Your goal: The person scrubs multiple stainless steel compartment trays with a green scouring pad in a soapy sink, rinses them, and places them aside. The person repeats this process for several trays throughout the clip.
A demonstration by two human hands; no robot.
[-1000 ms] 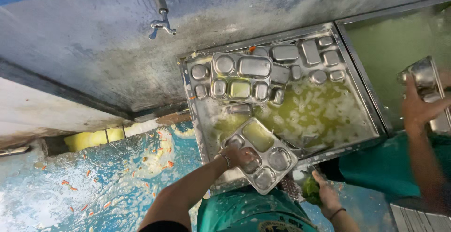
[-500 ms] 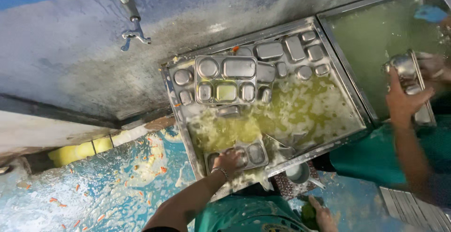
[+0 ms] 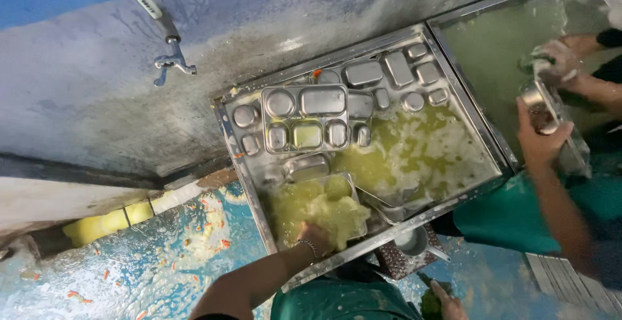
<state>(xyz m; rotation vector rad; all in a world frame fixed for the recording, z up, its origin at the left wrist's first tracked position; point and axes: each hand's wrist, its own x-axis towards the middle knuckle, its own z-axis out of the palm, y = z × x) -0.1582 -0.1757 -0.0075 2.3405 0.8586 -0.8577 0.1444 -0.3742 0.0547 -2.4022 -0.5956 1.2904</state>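
A metal sink (image 3: 487, 164) stands against the wall (image 3: 78, 93), below and right of a tap (image 3: 172, 61). Compartment trays (image 3: 304, 118) lie stacked in the sink's far left part, more trays (image 3: 395, 74) behind them to the right. Near the front rim, the left hand (image 3: 317, 237) rests on a submerged tray (image 3: 321, 206). A second basin (image 3: 499, 41) adjoins on the right.

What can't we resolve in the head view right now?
- Left hand: fingers sunk in murky yellow-green water over a submerged tray, so the grip is unreadable.
- Right hand: cut off by the bottom edge; a green thing beside it is too partial to identify.
- Sink bottom: hidden by cloudy water and stacked steel trays.
- Co-worker's hands: their steel item is blurred and partly covered.
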